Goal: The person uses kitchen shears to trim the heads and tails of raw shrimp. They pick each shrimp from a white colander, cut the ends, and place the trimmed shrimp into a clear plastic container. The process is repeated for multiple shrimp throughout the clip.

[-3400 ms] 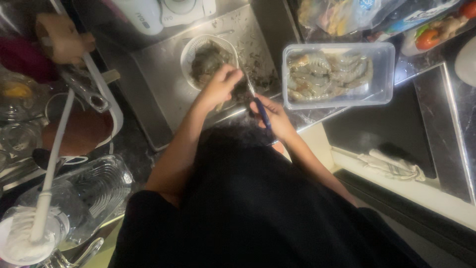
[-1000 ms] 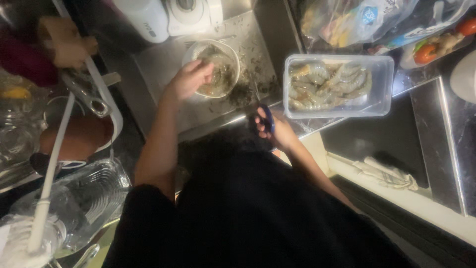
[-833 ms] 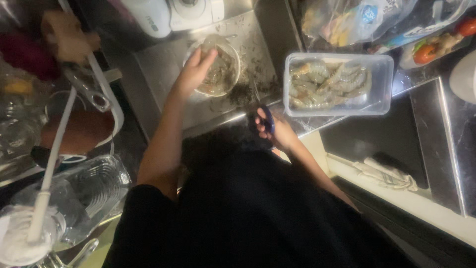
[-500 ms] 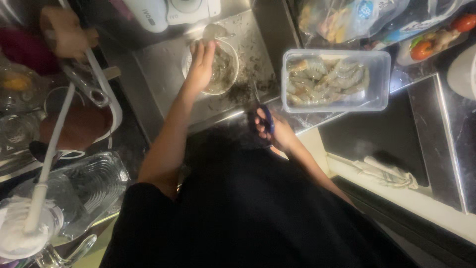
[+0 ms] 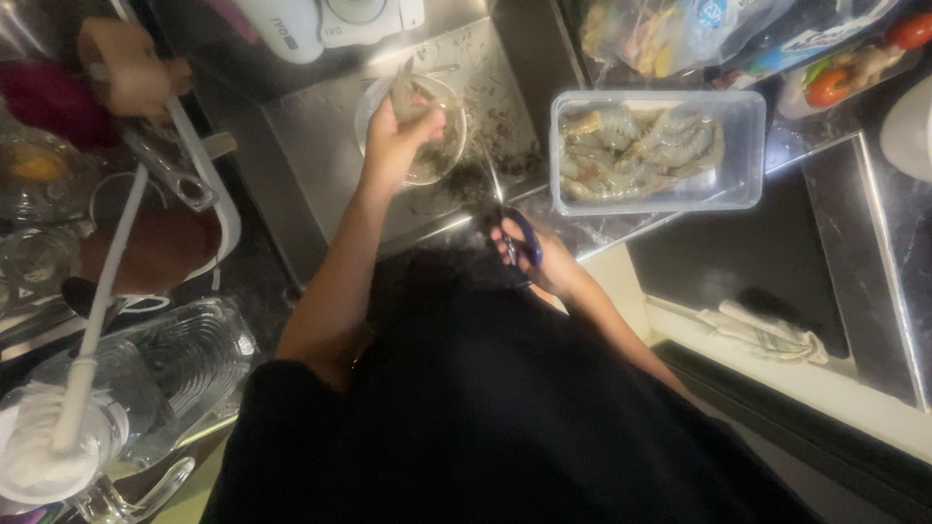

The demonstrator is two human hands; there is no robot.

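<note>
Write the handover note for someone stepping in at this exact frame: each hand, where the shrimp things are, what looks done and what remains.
Left hand: holds a raw shrimp up above the round bowl on the steel counter.
Right hand: grips blue-handled scissors at the counter edge, blades pointing toward the bowl.
Clear rectangular container to the right holds many shrimp.
Dark scraps lie scattered between bowl and container.
Done: the shrimp is lifted from the bowl. Left: that shrimp is not yet cut; what else is in the bowl cannot be told.
</note>
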